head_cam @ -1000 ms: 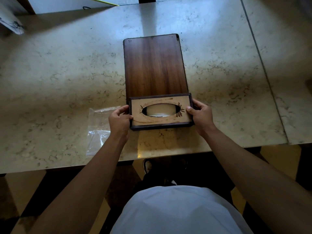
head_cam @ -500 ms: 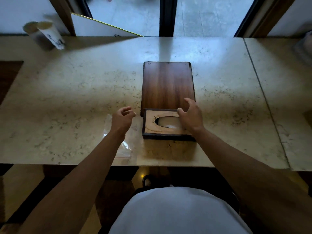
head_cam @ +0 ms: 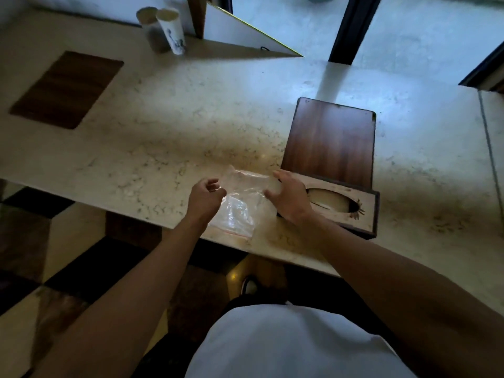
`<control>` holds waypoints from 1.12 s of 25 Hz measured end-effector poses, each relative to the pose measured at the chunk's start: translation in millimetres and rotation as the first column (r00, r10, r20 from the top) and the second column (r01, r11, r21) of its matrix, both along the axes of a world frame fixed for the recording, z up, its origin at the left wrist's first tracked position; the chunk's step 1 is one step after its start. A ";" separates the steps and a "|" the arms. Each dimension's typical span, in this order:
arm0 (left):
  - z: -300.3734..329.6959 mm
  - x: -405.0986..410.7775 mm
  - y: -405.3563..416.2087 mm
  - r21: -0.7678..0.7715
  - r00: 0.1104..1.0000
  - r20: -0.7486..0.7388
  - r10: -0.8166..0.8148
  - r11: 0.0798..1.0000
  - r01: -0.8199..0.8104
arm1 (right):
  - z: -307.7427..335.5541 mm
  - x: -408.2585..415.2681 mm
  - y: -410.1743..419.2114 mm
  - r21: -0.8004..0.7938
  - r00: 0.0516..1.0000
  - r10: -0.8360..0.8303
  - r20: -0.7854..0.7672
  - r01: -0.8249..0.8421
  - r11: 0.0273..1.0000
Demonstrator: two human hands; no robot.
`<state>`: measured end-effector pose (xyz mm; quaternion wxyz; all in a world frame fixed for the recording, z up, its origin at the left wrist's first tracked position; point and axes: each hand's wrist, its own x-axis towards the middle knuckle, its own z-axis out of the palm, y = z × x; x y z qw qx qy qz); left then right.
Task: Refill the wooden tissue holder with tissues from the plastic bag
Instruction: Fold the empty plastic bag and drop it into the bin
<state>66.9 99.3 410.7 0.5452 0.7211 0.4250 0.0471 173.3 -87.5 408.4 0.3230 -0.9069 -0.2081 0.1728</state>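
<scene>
Both hands are on the clear plastic bag (head_cam: 240, 203), which lies crumpled on the marble surface (head_cam: 169, 137) near its front edge, just left of the wooden tissue holder (head_cam: 351, 205). The left hand (head_cam: 206, 199) has its grip pinched on the bag's left edge. The right hand (head_cam: 289, 196) rests spread and unclenched over the bag's right side, beside the holder.

head view: only one camera | sits up high on the person's head | looks forward and down | close over the marble table (head_cam: 191, 126) edge and both arms
</scene>
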 end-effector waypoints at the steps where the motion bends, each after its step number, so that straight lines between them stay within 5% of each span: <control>1: -4.7 -7.3 6.0 0.010 1.000 -0.024 0.009 1.000 -0.008 | -2.8 -4.2 8.7 -0.013 1.000 0.023 -0.008 -0.023 1.000; 14: -66.6 -19.4 14.5 0.233 0.842 -0.487 -0.234 0.894 0.383 | -49.9 9.5 67.4 -0.281 0.990 0.133 -0.044 -0.140 0.949; 22: -76.9 -15.6 17.1 0.269 0.913 -0.363 -0.187 0.917 0.295 | -75.6 18.8 79.9 -0.348 0.997 0.060 0.039 -0.042 0.936; 28: -64.1 -12.8 30.8 0.163 0.960 -0.261 -0.105 0.975 0.150 | -59.8 20.7 76.0 -0.155 0.998 0.033 -0.055 -0.042 0.987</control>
